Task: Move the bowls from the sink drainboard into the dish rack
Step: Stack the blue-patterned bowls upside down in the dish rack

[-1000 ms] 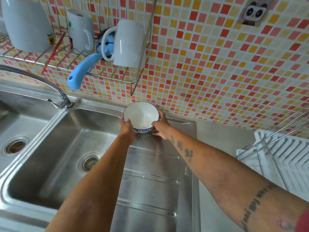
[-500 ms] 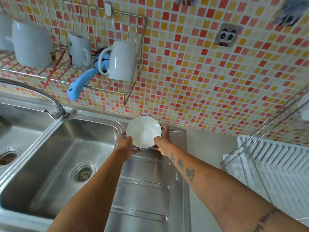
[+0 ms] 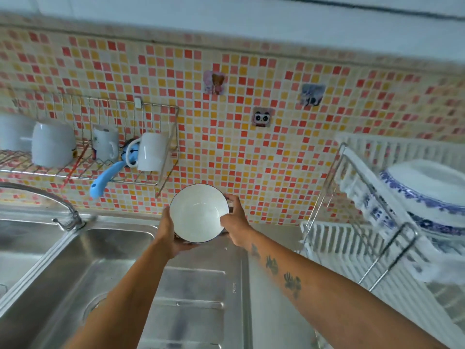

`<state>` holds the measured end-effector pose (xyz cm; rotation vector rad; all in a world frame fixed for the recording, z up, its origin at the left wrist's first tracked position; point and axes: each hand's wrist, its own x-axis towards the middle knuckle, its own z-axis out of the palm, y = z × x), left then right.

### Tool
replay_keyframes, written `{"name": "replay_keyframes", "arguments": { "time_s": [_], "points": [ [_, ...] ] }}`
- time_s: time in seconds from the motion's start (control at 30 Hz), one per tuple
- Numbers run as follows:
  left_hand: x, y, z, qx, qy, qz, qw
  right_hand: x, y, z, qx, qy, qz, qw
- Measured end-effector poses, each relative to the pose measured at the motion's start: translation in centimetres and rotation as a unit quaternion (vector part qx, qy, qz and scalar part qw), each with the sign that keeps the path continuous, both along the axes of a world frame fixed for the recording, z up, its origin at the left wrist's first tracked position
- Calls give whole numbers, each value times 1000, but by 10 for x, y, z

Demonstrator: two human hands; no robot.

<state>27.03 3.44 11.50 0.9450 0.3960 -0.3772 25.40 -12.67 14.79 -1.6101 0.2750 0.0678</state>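
White bowl (image 3: 198,212) gripped between left hand (image 3: 169,231) and right hand (image 3: 235,224).

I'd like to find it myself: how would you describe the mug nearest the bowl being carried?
Start at the wire shelf on the tiled wall, above the sink. Go to its right end, up and left of the bowl held in both hands. That mug is plain white, with a blue handle sticking out beside it.

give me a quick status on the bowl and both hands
Left hand and right hand both grip bowl. Bowl lifted, tilted. Dish rack to the right, path clear.
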Motion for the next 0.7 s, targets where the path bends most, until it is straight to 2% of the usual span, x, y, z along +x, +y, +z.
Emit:
{"name": "replay_keyframes", "arguments": {
  "time_s": [0.13, 0.33, 0.53, 0.7],
  "points": [
    [-26, -23, 60, -1, -39, 13, 999, -24, -23, 54, -47, -101, -6, 994],
    [-69, -70, 129, -75, -119, -57, 988, -78, -73, 136, -72, -173, -40, 981],
    [-121, -113, 181, -146, -201, -122, 961, -141, -116, 209, -153, -264, -2, 952],
    [-160, -149, 209, -128, -247, -135, 951, -187, -151, 241, -215, -331, 27, 918]
  ]
}}
